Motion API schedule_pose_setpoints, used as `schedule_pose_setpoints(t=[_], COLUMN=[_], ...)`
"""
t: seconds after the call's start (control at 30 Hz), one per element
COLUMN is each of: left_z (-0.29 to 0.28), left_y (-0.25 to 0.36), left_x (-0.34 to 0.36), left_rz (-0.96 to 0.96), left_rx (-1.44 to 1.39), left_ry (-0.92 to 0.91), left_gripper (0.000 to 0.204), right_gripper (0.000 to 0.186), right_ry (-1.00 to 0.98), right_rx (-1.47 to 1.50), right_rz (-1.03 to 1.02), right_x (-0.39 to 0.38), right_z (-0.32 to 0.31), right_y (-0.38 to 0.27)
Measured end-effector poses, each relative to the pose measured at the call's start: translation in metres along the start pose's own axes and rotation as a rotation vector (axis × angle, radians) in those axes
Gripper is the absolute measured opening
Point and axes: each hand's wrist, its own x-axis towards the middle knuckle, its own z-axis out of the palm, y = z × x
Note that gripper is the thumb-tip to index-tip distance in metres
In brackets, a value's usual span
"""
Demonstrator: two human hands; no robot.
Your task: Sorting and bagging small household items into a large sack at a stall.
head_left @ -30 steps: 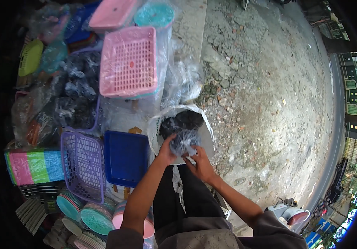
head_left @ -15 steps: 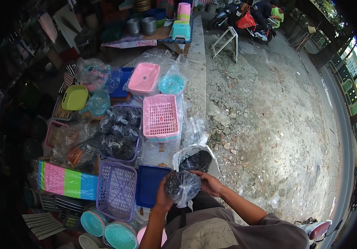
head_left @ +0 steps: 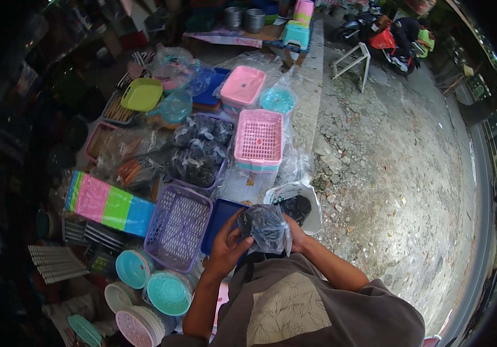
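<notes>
Since the frame a second ago the view has tipped up and away from the goods. The clear bag of dark pieces (head_left: 267,227) that was low over the white sack has come up toward the chest, and more of the street now shows at the top.

Near: both hands are closed on the bag. The left hand (head_left: 227,247) cups its left side and underside, fingers curled round it. The right hand (head_left: 296,234) is mostly hidden behind the bag, so only its grasp on the right edge can be made out. The bag is held clear of everything, in front of the grey shirt (head_left: 312,306).

Just beyond: the open white sack (head_left: 312,202) with dark contents sits on the ground just right of the blue tray (head_left: 221,218). The purple basket (head_left: 178,226) lies beside the tray on the left.

Further: a pink basket (head_left: 259,139) stands on a stack; left of it is a bin of similar dark bagged goods (head_left: 197,151). Teal round lids (head_left: 169,292) lie at lower left, and a parked motorbike (head_left: 388,40) stands at the far top.

Judgement: the step in hand looks like handling one filled bag lifted from the sack, perhaps closing or checking it. Whether its mouth is tied I cannot tell. The next move calls for a firm two-handed hold, since thin film sags and its load shifts.
</notes>
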Motion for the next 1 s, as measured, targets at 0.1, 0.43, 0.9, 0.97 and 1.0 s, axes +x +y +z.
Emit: schedule_pose_setpoints(t=[0.1, 0.43, 0.9, 0.97, 1.0], left_z=[-0.006, -0.046, -0.103, -0.108, -0.109], left_y=[0.004, -0.02, -0.083, -0.079, -0.085], left_x=[-0.002, 0.013, 0.019, 0.022, 0.021], left_rz=[0.007, -0.056, -0.071, -0.035, -0.035], left_rx=[-0.013, -0.281, -0.637, -0.554, -0.558], left_ry=[0.073, 0.414, 0.284, -0.013, -0.007], left_gripper=[0.062, 0.043, 0.042, 0.047, 0.047], right_gripper=[0.052, 0.051, 0.043, 0.042, 0.041], right_ry=[-0.002, -0.065, -0.222, -0.255, -0.284], right_rx=[0.009, 0.019, -0.626, -0.651, -0.683], right_rz=[-0.034, 0.001, -0.037, -0.054, -0.081], right_x=[0.009, 0.041, 0.039, 0.041, 0.041], right_z=[0.019, 0.014, 0.123, 0.128, 0.13], right_y=[-0.005, -0.022, -0.037, -0.03, -0.026])
